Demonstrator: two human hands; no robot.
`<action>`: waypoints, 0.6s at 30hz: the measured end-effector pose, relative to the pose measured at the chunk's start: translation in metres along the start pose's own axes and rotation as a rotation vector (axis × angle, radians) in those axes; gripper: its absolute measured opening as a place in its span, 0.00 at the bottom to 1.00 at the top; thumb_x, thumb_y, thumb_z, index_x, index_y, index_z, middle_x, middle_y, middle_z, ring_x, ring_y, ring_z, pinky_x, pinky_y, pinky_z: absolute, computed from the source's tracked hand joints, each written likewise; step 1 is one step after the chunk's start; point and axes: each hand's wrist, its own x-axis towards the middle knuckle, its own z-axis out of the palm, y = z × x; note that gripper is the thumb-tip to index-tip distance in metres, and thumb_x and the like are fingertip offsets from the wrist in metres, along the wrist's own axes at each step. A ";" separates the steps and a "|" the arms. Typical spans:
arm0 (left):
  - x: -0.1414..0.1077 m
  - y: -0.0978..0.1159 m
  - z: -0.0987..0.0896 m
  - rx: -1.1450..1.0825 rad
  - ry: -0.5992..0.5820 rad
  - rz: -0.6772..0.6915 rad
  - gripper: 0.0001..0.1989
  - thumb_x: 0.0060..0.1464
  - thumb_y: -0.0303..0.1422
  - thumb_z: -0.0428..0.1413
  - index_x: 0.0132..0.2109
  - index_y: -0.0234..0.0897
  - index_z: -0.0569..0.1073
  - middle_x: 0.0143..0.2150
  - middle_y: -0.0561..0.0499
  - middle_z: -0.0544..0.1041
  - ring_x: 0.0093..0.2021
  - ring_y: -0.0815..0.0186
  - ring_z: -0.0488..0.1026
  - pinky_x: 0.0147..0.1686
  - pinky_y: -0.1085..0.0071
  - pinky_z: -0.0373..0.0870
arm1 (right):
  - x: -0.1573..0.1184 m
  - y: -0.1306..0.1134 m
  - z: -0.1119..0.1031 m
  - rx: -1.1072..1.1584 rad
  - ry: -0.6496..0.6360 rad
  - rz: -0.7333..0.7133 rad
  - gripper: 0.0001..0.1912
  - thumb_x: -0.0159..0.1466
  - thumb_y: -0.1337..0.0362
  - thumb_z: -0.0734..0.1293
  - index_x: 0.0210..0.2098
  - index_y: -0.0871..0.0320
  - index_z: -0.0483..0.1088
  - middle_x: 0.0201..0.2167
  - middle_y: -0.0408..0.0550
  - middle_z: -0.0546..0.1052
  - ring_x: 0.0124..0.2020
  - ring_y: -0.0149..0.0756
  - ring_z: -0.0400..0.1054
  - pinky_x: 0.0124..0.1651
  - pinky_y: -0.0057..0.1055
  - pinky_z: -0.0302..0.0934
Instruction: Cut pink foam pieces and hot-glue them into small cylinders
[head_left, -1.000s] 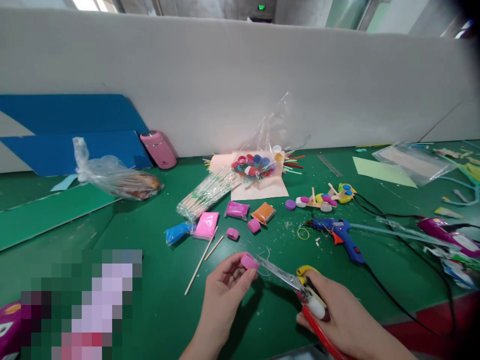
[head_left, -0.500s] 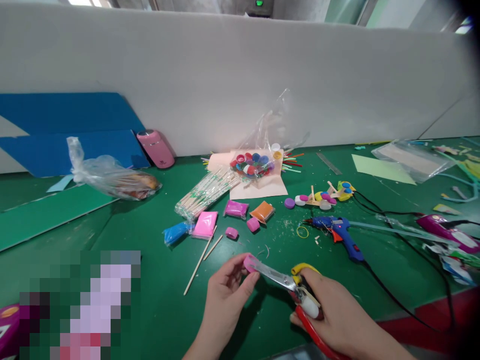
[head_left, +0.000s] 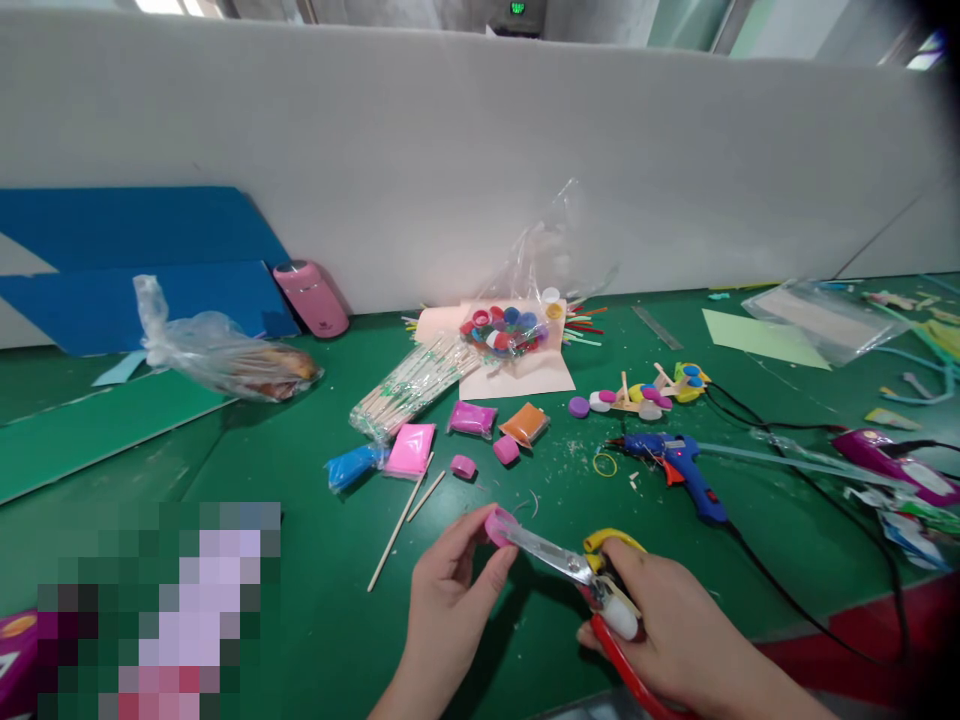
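My left hand (head_left: 459,590) pinches a small pink cap (head_left: 498,526) between thumb and fingers, low in the middle of the view. My right hand (head_left: 660,620) is wrapped round the scissors (head_left: 559,560), which have one yellow and one red handle. Their blade tips reach into the cap. A white piece (head_left: 621,614) with a bit of wood is by the scissors' pivot, in front of my right palm. Two more pink caps, one lying (head_left: 463,466) and one beside it (head_left: 507,449), rest on the green table just beyond my left hand.
Wooden sticks (head_left: 401,520) lie left of the caps. Clay packets (head_left: 409,449) and a bag of bottle caps (head_left: 510,328) are behind. To the right are a blue glue gun (head_left: 686,468), its black cord (head_left: 799,618) and a joined cap-and-stick piece (head_left: 634,397). A pink bottle (head_left: 315,300) leans on the wall.
Both hands hold nearly the same pose. The pink cap in my left hand has shifted very slightly to the left and tilted a little.
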 end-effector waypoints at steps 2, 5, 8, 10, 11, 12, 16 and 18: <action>0.000 -0.001 0.000 0.022 -0.004 0.027 0.15 0.42 0.28 0.58 0.41 0.36 0.73 0.37 0.48 0.76 0.38 0.63 0.72 0.41 0.69 0.69 | 0.000 -0.001 -0.001 0.002 -0.002 -0.002 0.14 0.50 0.56 0.66 0.28 0.54 0.56 0.23 0.40 0.70 0.23 0.35 0.62 0.23 0.27 0.44; -0.001 -0.002 -0.001 0.054 0.005 0.056 0.15 0.42 0.27 0.58 0.41 0.37 0.73 0.38 0.48 0.75 0.38 0.63 0.72 0.41 0.69 0.69 | 0.001 -0.001 -0.001 0.004 -0.010 -0.001 0.15 0.50 0.57 0.66 0.28 0.54 0.56 0.23 0.40 0.70 0.22 0.35 0.62 0.23 0.26 0.44; -0.001 -0.002 -0.001 0.068 0.023 0.071 0.16 0.42 0.28 0.58 0.42 0.37 0.73 0.39 0.48 0.75 0.39 0.62 0.72 0.42 0.68 0.69 | 0.001 -0.002 0.000 0.006 -0.016 0.006 0.15 0.50 0.56 0.66 0.27 0.54 0.55 0.22 0.40 0.70 0.21 0.34 0.61 0.22 0.26 0.44; -0.001 -0.002 -0.001 0.071 0.024 0.081 0.16 0.41 0.27 0.58 0.42 0.38 0.73 0.39 0.48 0.76 0.39 0.62 0.72 0.42 0.68 0.69 | 0.001 -0.002 0.000 0.015 -0.016 0.006 0.14 0.50 0.57 0.66 0.27 0.54 0.55 0.22 0.40 0.70 0.21 0.34 0.62 0.22 0.26 0.44; -0.001 -0.002 -0.001 0.073 0.025 0.086 0.16 0.41 0.27 0.58 0.42 0.38 0.73 0.40 0.48 0.76 0.39 0.62 0.72 0.42 0.68 0.69 | 0.001 -0.002 0.001 0.019 -0.016 0.007 0.14 0.50 0.57 0.66 0.27 0.54 0.55 0.22 0.40 0.70 0.21 0.34 0.62 0.23 0.26 0.44; -0.001 -0.002 -0.001 0.075 0.026 0.094 0.16 0.41 0.27 0.58 0.42 0.38 0.73 0.40 0.48 0.76 0.40 0.62 0.72 0.42 0.67 0.69 | 0.001 -0.001 0.001 0.020 -0.014 0.008 0.14 0.50 0.57 0.66 0.27 0.54 0.55 0.22 0.40 0.70 0.21 0.34 0.62 0.23 0.26 0.45; -0.001 -0.001 0.000 0.086 0.028 0.112 0.16 0.41 0.27 0.58 0.42 0.38 0.73 0.40 0.47 0.76 0.40 0.61 0.72 0.42 0.66 0.68 | 0.001 -0.001 0.002 0.014 -0.010 0.007 0.15 0.49 0.56 0.66 0.27 0.54 0.56 0.22 0.40 0.71 0.22 0.35 0.63 0.22 0.26 0.45; -0.001 -0.001 -0.001 0.093 0.026 0.112 0.16 0.41 0.27 0.58 0.42 0.38 0.73 0.40 0.47 0.76 0.40 0.61 0.72 0.42 0.66 0.69 | 0.001 -0.001 0.002 0.012 -0.008 0.000 0.14 0.50 0.57 0.66 0.27 0.54 0.56 0.22 0.40 0.71 0.22 0.35 0.63 0.23 0.26 0.45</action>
